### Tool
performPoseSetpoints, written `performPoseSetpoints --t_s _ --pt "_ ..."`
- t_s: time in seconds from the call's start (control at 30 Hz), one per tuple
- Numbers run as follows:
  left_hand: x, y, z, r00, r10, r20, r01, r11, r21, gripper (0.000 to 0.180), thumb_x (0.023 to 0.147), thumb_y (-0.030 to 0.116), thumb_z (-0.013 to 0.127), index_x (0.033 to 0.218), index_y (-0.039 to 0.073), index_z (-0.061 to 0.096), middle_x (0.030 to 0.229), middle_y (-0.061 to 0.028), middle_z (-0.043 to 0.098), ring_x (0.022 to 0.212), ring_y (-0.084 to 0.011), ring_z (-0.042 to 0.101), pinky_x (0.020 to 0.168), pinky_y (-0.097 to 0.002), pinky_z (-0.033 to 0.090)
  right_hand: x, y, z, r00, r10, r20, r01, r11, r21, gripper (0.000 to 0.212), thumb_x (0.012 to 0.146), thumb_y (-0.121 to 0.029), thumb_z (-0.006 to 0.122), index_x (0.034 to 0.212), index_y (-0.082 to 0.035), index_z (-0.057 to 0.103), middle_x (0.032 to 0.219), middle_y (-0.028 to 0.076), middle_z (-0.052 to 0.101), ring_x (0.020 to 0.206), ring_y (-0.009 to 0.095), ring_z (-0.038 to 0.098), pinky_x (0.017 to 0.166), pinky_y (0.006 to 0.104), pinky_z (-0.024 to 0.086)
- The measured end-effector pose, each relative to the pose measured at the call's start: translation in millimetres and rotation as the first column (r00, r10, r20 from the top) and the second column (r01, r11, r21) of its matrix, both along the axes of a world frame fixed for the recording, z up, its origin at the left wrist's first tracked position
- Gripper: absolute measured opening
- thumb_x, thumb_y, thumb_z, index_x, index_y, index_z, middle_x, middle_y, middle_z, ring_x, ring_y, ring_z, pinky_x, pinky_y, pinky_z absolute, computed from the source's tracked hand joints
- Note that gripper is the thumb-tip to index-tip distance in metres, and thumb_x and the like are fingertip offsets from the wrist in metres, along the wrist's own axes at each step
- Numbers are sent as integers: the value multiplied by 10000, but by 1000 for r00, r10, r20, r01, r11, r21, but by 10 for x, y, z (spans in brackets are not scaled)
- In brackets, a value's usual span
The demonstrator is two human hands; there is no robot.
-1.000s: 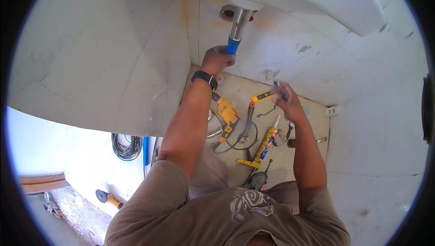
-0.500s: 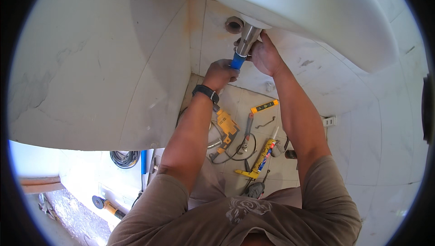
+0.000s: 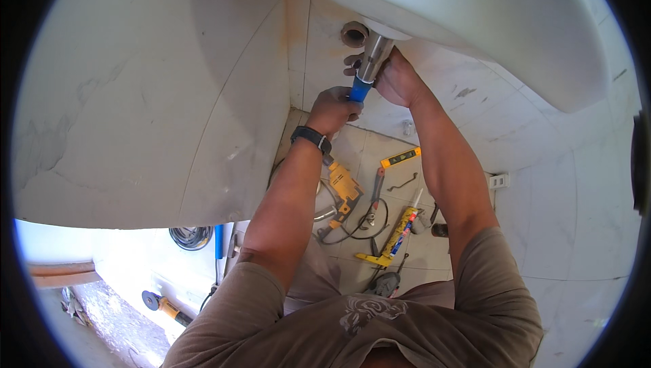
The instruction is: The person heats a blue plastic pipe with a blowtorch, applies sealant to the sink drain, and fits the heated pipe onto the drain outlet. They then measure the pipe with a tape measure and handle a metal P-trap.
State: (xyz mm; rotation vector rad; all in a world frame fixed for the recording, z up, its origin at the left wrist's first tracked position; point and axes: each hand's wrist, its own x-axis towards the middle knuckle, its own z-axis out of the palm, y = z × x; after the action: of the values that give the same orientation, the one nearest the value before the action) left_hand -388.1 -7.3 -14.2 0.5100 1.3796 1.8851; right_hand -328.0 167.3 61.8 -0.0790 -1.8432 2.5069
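Under a white washbasin a shiny metal drain pipe slants down. A short blue pipe piece joins its lower end, with a thin white ring between them. My left hand, with a dark watch on the wrist, is closed around the blue piece. From the right, my right hand reaches behind the metal pipe, palm side close against it. Its fingertips come out on the pipe's left side; the middle of the fingers is hidden. Close behind, a round hole opens in the tiled wall.
On the floor below lie a yellow power drill, a small yellow level, a wrench and a yellow caulking gun with a tube. A large pale panel stands left. An angle grinder lies lower left.
My right hand's fingertips stretch a little farther out past the pipe's left side. My left hand keeps its hold on the blue piece. The whole view has shifted slightly.
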Motion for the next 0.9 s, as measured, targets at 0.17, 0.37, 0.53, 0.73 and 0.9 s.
performPoseSetpoints --t_s 0.17,0.37,0.53,0.73,0.9 --pt "-61 -29 10 990 -126 -66 119 988 -97 435 857 90 754 1238 -70 617 1063 -144 757 962 -185 715 839 -300 561 -36 -37 77 999 -23 40 20 997 76 610 1093 -567 269 1479 -138 467 1277 178 648 1186 329 630 1069 490 462" --pt "-44 -5 -31 999 -32 -6 32 999 -25 326 807 56 745 1105 -70 704 887 -85 706 740 -153 671 688 -280 564 29 -16 113 998 -53 44 45 985 166 634 1090 -577 265 1484 -123 465 1280 159 651 1172 293 633 1050 468 465" --pt "-34 -2 -34 1000 -21 -18 20 999 -39 370 810 70 749 1149 -70 700 930 -90 715 770 -164 682 710 -285 580 121 3 116 992 -81 93 55 966 252 704 1076 -618 259 1474 -78 471 1341 146 619 1221 272 588 1076 480 414" --pt "-41 5 -40 1000 -25 5 25 999 -33 416 815 63 753 1187 -103 668 968 -117 729 821 -188 707 740 -289 595 361 9 84 982 -119 149 91 979 184 664 1072 -550 330 1482 -51 489 1443 119 564 1247 272 554 1074 445 350" --pt "-42 -3 -53 999 -36 13 36 999 -7 448 828 66 750 1228 -104 641 977 -135 735 849 -204 725 760 -292 597 584 -137 22 973 -210 98 176 945 276 607 1007 -372 471 1519 -46 469 1465 78 558 1256 247 553 1063 431 358"
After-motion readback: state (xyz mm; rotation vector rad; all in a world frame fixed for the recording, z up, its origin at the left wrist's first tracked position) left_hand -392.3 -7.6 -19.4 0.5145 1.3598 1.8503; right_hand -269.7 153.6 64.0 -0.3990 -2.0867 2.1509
